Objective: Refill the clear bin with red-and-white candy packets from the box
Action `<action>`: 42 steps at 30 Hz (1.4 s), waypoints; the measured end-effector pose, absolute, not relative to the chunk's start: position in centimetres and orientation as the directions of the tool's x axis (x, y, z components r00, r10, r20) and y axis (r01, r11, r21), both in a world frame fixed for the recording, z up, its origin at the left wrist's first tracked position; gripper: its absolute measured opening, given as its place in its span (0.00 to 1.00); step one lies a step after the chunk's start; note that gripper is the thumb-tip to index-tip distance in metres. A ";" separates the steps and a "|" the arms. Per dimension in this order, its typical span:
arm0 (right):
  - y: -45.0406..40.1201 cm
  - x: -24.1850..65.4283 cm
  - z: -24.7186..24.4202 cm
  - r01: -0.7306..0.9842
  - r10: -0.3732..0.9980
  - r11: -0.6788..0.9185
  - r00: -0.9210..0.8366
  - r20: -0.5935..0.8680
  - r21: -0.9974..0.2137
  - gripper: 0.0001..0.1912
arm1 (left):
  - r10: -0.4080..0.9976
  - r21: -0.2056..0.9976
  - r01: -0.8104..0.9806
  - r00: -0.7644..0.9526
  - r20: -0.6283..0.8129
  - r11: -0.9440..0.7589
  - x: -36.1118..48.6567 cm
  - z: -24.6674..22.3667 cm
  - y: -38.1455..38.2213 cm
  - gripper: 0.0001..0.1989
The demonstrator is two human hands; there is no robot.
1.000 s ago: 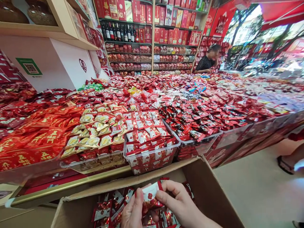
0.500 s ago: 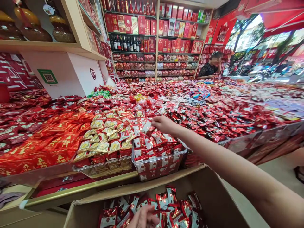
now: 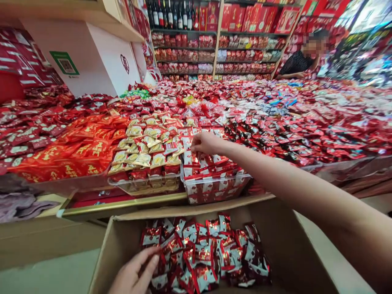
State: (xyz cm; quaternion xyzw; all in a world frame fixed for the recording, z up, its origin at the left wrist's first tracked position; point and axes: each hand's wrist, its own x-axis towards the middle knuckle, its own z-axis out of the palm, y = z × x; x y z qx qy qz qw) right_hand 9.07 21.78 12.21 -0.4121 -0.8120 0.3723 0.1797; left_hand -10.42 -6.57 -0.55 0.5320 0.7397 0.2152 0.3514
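My left hand [image 3: 134,271] is low inside the cardboard box [image 3: 122,232], at the left side of a loose heap of red-and-white candy packets [image 3: 203,253]. Its thumb and forefinger are slightly apart, their tips touching or close to a packet. My right hand [image 3: 208,143] reaches over the clear plastic bin [image 3: 217,179], which is filled with the same kind of packets. The fingers of that hand point down and are pinched at a white-and-red packet [image 3: 187,148] on top of the pile. Part of this packet is hidden behind the fingers.
Left of the bin are gold candy packets [image 3: 147,143] and orange-red packets [image 3: 88,143]. More sweets [image 3: 290,134] spread to the right and back. Shelves with bottles and boxes [image 3: 183,41] stand behind. A person [image 3: 300,61] leans at the far right.
My view has tilted down, showing more of the box. My left hand has shifted left across the heap. The packet in my right hand has been lowered onto the bin's pile.
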 end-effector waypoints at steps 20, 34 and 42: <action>5.0 17.5 11.0 0.263 0.615 0.672 -0.718 0.325 -0.692 0.05 | 0.922 0.320 0.909 -0.144 -0.360 0.267 -9.4 -2.6 -0.5 0.09; 3.6 14.8 3.8 0.306 0.862 0.319 -0.486 0.141 -0.897 0.17 | 0.894 0.894 -0.118 0.183 -0.409 0.433 2.0 5.2 -2.9 0.30; 3.5 14.8 4.2 0.091 0.943 0.116 -0.324 0.081 -0.989 0.17 | 0.917 0.894 -0.209 0.116 -0.381 0.397 1.9 6.6 -3.0 0.32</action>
